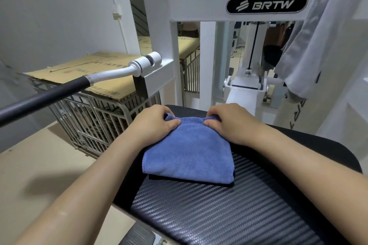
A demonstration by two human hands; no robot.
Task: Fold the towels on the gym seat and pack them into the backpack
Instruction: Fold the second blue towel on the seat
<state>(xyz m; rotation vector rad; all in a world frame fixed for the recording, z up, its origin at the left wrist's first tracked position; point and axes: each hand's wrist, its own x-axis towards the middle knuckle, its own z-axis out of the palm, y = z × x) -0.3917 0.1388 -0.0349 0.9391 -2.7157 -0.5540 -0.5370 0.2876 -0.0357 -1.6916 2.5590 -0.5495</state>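
At the far left we are seeing a white machine handle with a black grip (pixel 59 89) reaching over a steel wire cage topped with flattened brown cardboard (pixel 95 117). Moving right, our left hand (pixel 157 123) is pinching the far left corner of the soft blue microfibre towel (pixel 189 153), thumb on top and fingers curled round the bunched edge. The towel is lying doubled over on the black ribbed padded gym seat (pixel 239 215). A dark layer is showing just beneath its near edge, and we cannot tell whether that is a second towel. Our right hand (pixel 229 125) is pinching the far right corner in the same way. Farther right, a pale grey garment (pixel 318 36) is hanging from the white steel machine frame (pixel 199 0). The backpack is not showing anywhere.

We are judging this to be mid-fold. To do it well we should be keeping both corners level and taut, carrying them together onto the near corners, and then flattening the soft pile with open palms, while making sure the layer underneath is not sliding on the slick seat
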